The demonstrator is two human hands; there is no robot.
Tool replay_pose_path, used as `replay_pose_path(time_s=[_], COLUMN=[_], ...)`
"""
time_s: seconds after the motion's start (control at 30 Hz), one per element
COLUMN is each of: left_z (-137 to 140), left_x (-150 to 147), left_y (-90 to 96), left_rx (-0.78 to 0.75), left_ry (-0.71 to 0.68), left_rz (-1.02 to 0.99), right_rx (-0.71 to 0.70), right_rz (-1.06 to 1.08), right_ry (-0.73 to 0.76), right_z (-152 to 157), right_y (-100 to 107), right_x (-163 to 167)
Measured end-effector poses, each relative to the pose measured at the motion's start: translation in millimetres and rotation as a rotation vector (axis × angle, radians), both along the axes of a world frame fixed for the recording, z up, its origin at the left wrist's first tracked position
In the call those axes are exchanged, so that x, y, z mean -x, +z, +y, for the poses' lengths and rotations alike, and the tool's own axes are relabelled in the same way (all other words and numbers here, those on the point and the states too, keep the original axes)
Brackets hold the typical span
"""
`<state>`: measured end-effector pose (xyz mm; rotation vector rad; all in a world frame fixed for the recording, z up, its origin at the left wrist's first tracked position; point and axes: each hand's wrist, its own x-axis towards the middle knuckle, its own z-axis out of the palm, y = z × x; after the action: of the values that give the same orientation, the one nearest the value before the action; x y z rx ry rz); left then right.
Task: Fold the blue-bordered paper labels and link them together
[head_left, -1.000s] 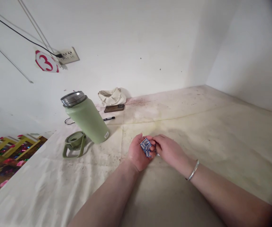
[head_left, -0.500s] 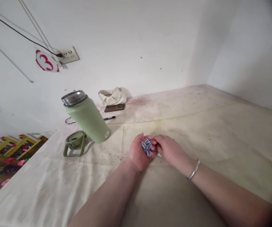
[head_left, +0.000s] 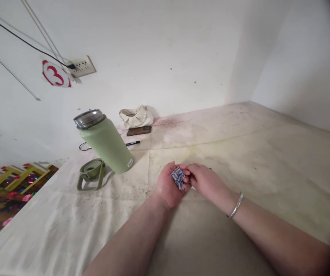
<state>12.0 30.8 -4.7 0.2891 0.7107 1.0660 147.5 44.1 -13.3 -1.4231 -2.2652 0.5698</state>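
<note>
Nearest, 2 forearms reach in over the table (head_left: 53, 230), the right one wearing a bracelet (head_left: 236, 206). The 2 hands meet well in from the left edge. The left hand (head_left: 169, 188) is palm up, its fingers curled around a small heap of blue-and-white pieces (head_left: 178, 177). The right hand (head_left: 208, 183) comes in from the right side, back upward, its fingertips bunched against the left fingers; whether they pinch a piece cannot be told, though a pale scrap shows beneath them.

The key relation: the pieces lie just left of the right fingertips, inside the left palm. They sit at mixed angles, so the heap has no single long axis. The left hand carries them; the right is directly beside them.

Farther off, toward the left edge, lies the lid (head_left: 92, 171), with the uncapped bottle (head_left: 107, 147) just beyond it. Behind stand a pen (head_left: 133, 143), then a phone (head_left: 139, 131), then a bag (head_left: 136, 116) by the far edge, well left of the far right corner.
</note>
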Motion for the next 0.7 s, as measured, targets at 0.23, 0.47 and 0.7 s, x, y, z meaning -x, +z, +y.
replay_pose_path(time_s=[0.23, 0.47, 0.7], left_z=[-1.2, -1.5, -2.2], left_x=[0.3, 0.4, 0.2], left_y=[0.2, 1.6, 2.2], left_rx=[0.003, 0.005, 0.006], left_ry=[-0.002, -0.006, -0.007], left_rz=[0.009, 0.015, 0.029], right_rx=[0.0, 0.0, 0.03], right_rz=[0.02, 0.047, 0.051], right_ry=[0.006, 0.009, 0.018], right_z=[0.6, 0.3, 1.2], right_y=[-1.4, -2.3, -1.9], right_x=[0.1, 0.0, 2.2])
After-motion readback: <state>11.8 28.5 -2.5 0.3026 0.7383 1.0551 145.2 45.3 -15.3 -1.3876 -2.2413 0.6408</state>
